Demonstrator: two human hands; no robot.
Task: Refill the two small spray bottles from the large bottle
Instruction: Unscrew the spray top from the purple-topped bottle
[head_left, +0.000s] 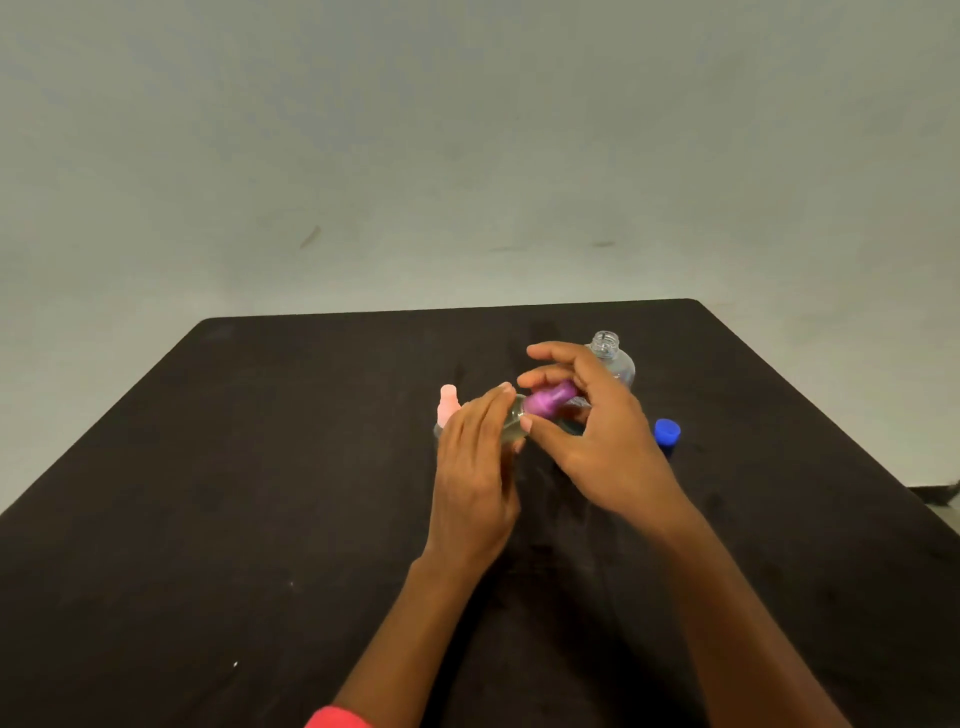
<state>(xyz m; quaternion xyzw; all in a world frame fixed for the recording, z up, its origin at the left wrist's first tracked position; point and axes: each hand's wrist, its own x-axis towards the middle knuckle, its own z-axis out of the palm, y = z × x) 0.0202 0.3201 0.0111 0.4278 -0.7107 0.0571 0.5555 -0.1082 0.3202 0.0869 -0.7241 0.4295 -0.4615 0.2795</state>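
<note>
Close by, a red sleeve (332, 719) peeks in at the bottom. Over the black desk (208, 493), the left hand (475, 478) holds a small clear bottle (511, 422), tilted, fingers wrapped round it. The right hand (602, 436) pinches the purple spray top (550, 399) at that bottle's mouth (thumb below, fingers above). Just past the left fingers stands a pink-topped bottle (448, 408). A blue cap (666, 432) sits right of the right fingers. Behind them stands the big bottle (610, 358), open.

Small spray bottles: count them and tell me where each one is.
2. The purple-topped spray bottle is held between the left hand and right hand above the table; the pink-topped spray bottle stands behind the left hand, partly hidden.
</note>
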